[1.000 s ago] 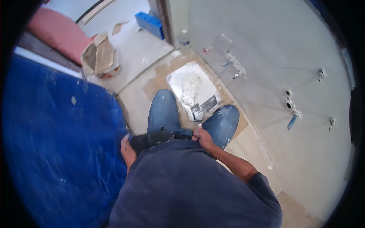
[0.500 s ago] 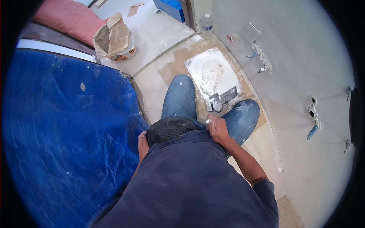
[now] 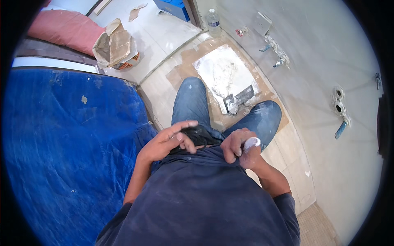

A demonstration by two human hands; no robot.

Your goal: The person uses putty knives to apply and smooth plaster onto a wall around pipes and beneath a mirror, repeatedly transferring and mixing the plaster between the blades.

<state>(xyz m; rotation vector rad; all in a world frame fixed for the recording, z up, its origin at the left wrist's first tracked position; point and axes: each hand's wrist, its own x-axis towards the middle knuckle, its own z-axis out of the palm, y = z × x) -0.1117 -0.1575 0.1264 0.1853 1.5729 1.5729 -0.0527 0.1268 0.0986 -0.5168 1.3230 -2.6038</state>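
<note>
My right hand (image 3: 241,148) is closed at the hem of my dark blue shirt (image 3: 197,192), its fingers curled in on the cloth. White paste coats its thumb. Opposite it, my left hand (image 3: 167,142) hovers over my lap with its fingers apart and nothing in them. Under its fingers shows a black mesh piece (image 3: 196,134) at my waist, partly hidden. Between my jeans-clad knees and the wall lies a white board (image 3: 209,65) with a heap of white plaster (image 3: 223,76). Dark flat blades (image 3: 245,95), smeared white, rest on its near edge.
Brown cardboard (image 3: 182,65) lies under the board. A plastic bottle (image 3: 213,23) stands by the grey wall (image 3: 312,53), where blue pipe stubs (image 3: 340,130) stick out. Blue sheeting (image 3: 74,147) covers the left side. An open paper sack (image 3: 117,43) sits beyond it, beside a pink sack (image 3: 65,30).
My left hand has come up from beside my hip to over my lap, its fingers opening. My right hand has turned and drawn slightly nearer to me at the shirt hem.
</note>
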